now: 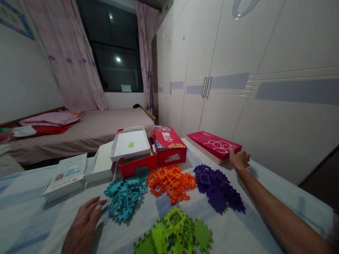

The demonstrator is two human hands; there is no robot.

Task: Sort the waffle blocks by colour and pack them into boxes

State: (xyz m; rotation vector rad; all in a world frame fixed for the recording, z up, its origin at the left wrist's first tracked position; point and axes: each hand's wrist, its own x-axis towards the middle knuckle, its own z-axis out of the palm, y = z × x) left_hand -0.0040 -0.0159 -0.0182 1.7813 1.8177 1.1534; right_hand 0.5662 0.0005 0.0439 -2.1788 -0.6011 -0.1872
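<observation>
My right hand (239,159) grips the near right corner of a flat crimson box (212,143), thumb on its top and fingers along the side. The box lies on the table and carries a white line pattern. My left hand (85,224) rests on the cloth with its fingers stretched out, holding nothing, just left of a pile of teal toothed plastic pieces (127,197). Orange pieces (171,181) lie in the middle and dark purple pieces (218,188) nearer the right arm. Closest to me is a heap of green pieces (176,231).
A red printed box (169,144) stands behind the orange pile. Beside it, a white tray (131,143) sits tilted on an open red box (139,165). Two white boxes, one with a label (67,174), stand left. Wardrobe doors (238,91) rise at right; a bed (106,121) is behind.
</observation>
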